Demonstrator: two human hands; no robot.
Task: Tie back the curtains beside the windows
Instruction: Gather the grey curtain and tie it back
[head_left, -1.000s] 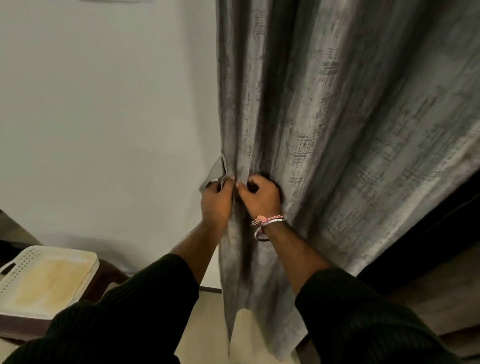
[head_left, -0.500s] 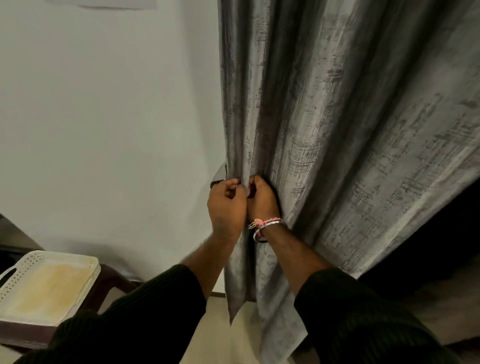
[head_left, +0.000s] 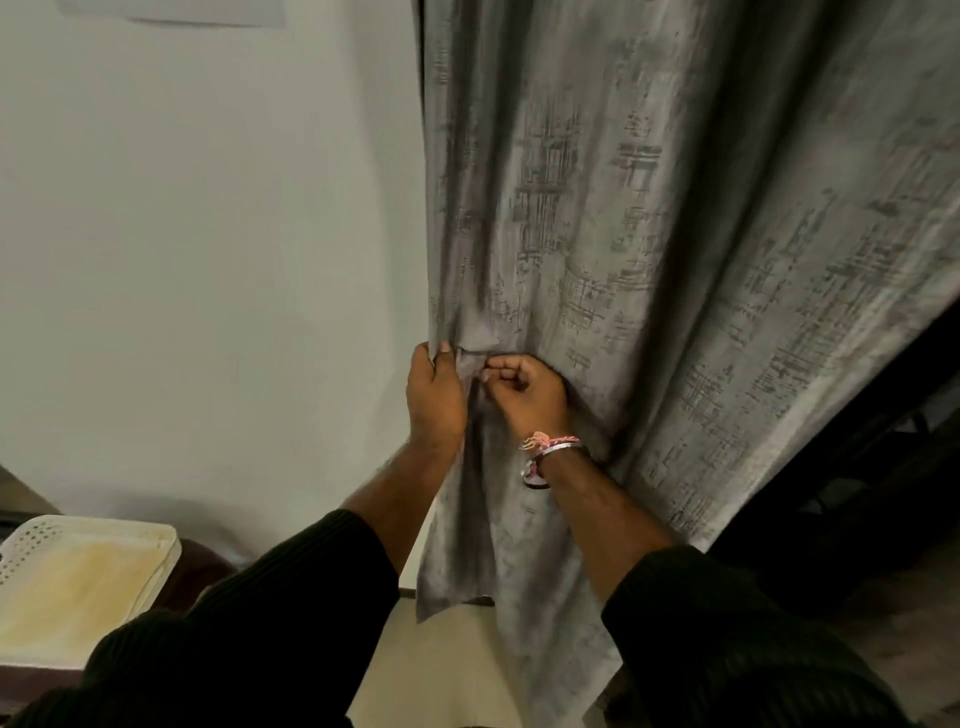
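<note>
The left hand had its fingers clamped on the left edge of the grey curtain at frame center. Just beside it, the right hand had its fingers curled together, pinching a fold of the same fabric. The curtain hung across the right half of the frame, beside a white wall. A white tray sat at lower left.

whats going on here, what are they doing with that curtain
A person is gathering a grey curtain beside a white wall. The left hand grips the curtain's left edge, and the right hand, wearing a bracelet, pinches the fabric just beside it. The cloth is bunched at the hands and hangs loose below them. No fastened tie shows yet. A white tray sits at lower left.
</note>
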